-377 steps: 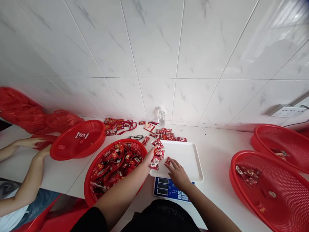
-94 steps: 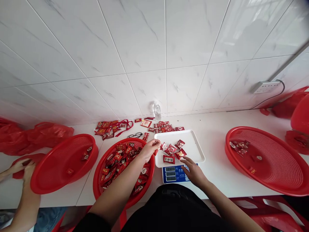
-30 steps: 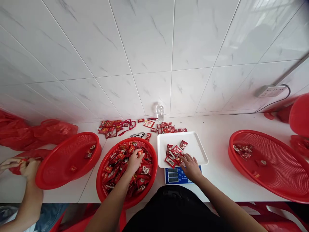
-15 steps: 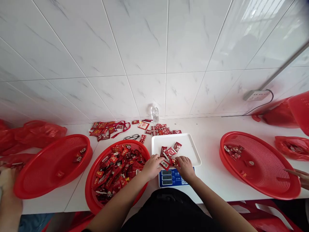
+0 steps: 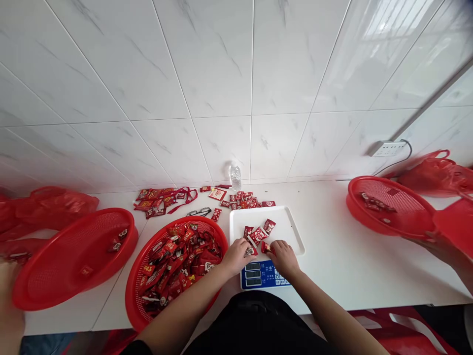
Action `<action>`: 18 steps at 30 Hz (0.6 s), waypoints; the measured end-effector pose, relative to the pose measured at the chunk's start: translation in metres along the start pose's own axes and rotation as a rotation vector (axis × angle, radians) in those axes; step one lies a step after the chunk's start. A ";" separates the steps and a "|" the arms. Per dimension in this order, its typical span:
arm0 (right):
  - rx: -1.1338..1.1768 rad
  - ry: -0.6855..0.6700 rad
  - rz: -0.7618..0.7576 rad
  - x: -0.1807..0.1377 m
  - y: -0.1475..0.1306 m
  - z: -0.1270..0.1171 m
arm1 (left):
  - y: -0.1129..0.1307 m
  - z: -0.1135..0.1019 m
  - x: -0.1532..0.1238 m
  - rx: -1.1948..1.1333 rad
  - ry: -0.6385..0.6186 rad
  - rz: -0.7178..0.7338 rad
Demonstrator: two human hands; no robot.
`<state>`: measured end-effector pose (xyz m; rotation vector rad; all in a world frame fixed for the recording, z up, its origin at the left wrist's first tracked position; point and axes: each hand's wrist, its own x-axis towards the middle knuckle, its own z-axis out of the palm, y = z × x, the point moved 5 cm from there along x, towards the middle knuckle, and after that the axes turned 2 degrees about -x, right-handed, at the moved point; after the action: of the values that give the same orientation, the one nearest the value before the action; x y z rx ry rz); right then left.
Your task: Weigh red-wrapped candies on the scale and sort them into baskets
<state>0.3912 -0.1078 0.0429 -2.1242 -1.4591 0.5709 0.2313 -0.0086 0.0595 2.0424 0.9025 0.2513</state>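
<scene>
My left hand [image 5: 236, 257] is closed over a small red snack packet [image 5: 250, 251] at the front left of the white scale tray [image 5: 291, 236]. Another red packet [image 5: 266, 247] is pinched in the fingers of my right hand [image 5: 284, 257], at the tray's front edge. Between and beyond my hands lie a red-and-white packet [image 5: 257, 236] and a dark red packet [image 5: 269, 226]. The blue scale panel [image 5: 264, 274] shows below my hands. Left of them stands a red basket [image 5: 129, 291] heaped with similar packets.
Loose packets [image 5: 246, 199], glasses [image 5: 199, 212] and a clear bottle [image 5: 235, 176] lie or stand near the wall. At far left is another red basket [image 5: 74, 283]. On the right, a co-worker's hand [image 5: 428, 237] is at a red basket [image 5: 354, 217]. A power strip [image 5: 388, 148] is on the wall.
The right-hand basket has shifted back toward the wall, with the co-worker's hand at its near side. Another red container has come lower at the right edge. My hands stay over the tray, the packets slightly shifted.
</scene>
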 end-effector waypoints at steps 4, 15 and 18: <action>0.141 0.002 0.046 -0.003 -0.012 0.002 | -0.009 0.002 -0.010 -0.701 0.103 -0.254; 0.245 -0.147 -0.046 -0.002 -0.084 0.008 | 0.009 0.026 -0.040 -1.499 -0.146 -0.475; 0.166 -0.202 -0.156 0.000 -0.094 0.006 | 0.000 0.023 -0.042 -1.484 -0.048 -0.525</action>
<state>0.3185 -0.0778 0.0957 -1.8497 -1.6080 0.8353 0.2123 -0.0517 0.0521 0.4286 0.7751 0.4016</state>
